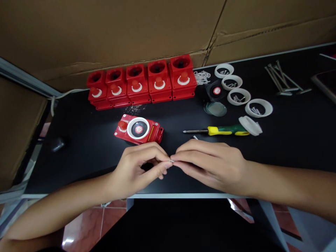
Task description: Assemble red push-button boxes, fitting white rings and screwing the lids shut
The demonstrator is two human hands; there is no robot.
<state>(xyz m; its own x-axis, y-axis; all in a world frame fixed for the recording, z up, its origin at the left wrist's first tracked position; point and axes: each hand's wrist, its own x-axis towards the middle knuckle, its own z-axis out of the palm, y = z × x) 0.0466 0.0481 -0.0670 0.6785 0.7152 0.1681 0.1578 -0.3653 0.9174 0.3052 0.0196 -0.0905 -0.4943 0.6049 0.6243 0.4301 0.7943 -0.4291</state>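
Fingertips of my left hand [144,169] and my right hand [210,164] meet above the front of the black table. Between them they pinch a tiny pale piece [171,161], possibly a screw, mostly covered by the fingers. Just beyond my left hand lies a red box-shaped device [152,131] with a red button and a white ring [129,130] around a dark disc with a red-and-white centre. Past my right hand lies a screwdriver [223,131] with a green and yellow handle, its tip pointing left. A small white piece [195,137] lies near its shaft.
Several red housings [136,85] stand in a row by the cardboard wall [131,31]. To their right are white strips [202,77], white rings [261,107] holding screws, clear discs [215,109], and metal rods [285,78]. White caps [250,126] touch the screwdriver's handle.
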